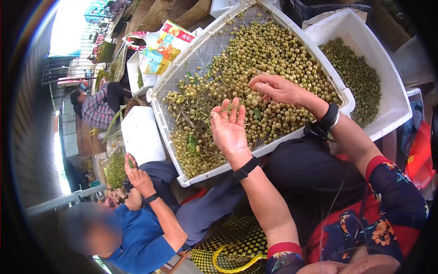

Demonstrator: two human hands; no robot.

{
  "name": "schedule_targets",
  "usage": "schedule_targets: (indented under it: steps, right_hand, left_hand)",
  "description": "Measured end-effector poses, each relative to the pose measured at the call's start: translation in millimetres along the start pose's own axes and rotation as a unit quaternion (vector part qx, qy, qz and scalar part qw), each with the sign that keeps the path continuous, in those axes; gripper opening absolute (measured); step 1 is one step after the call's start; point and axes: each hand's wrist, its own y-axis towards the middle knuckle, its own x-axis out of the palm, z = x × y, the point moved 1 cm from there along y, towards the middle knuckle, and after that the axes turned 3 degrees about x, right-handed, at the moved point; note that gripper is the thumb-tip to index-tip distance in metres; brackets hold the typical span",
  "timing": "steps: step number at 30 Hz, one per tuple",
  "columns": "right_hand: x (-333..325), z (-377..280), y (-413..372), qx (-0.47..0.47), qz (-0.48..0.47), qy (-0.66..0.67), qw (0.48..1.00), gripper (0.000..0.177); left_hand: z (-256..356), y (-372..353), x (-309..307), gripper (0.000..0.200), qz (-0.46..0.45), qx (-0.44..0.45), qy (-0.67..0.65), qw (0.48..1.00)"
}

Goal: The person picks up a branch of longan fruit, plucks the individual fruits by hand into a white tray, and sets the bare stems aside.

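Note:
My left hand (229, 132) is palm up over the fruit, its fingers loosely bent. Thin green stems (233, 108) rest across its fingers near the tips. To its right, my right hand (280, 89) hovers palm down with fingers stretched toward the left hand; I see nothing in it. Beneath both hands, small round yellow-green fruits (292, 59) fill much of a white mesh-bottomed tray (207, 55). Loose twigs (187, 114) and a few green leaves (192, 144) are mixed in on the tray's left side.
At right stands a white box (390, 86) with smaller green fruits (351, 75). A co-worker in a blue shirt (146, 249) sits at left, hands raised; another person in plaid (98, 107) sits beyond. A printed bag (166, 48) and yellow-black basket (228, 242) are nearby.

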Motion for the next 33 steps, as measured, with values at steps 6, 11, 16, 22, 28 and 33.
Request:
schedule_targets:
  steps: [6, 11, 16, 22, 28, 33]
  right_hand:
    - [20, 5, 4, 0.132, -0.213, 0.337, 0.908, 0.036]
    - [27, 22, 2, 0.119, -0.155, 0.361, 0.912, 0.015]
    - [27, 15, -5, 0.095, -0.051, 0.408, 0.907, 0.013]
    - [45, -57, -19, 0.061, -0.09, 0.204, 0.973, 0.015]
    - [37, -67, -13, 0.036, -0.085, -0.045, 0.995, 0.014]
    - [54, -28, 14, -0.166, -0.119, -0.574, 0.793, 0.01]
  left_hand:
    - [0, -1, 0, 0.024, -0.008, -0.025, -0.042, 0.999]
    - [5, -6, 6, 0.024, 0.006, 0.019, -0.011, 1.0]
    - [2, -18, 22, 0.025, 0.026, 0.081, -0.009, 0.996]
    - [33, -52, 21, 0.025, 0.027, 0.159, 0.003, 0.987]
    - [93, -131, -26, 0.026, 0.159, 0.283, 0.08, 0.943]
    - [80, -227, -96, 0.023, 0.256, 0.258, 0.452, 0.815]
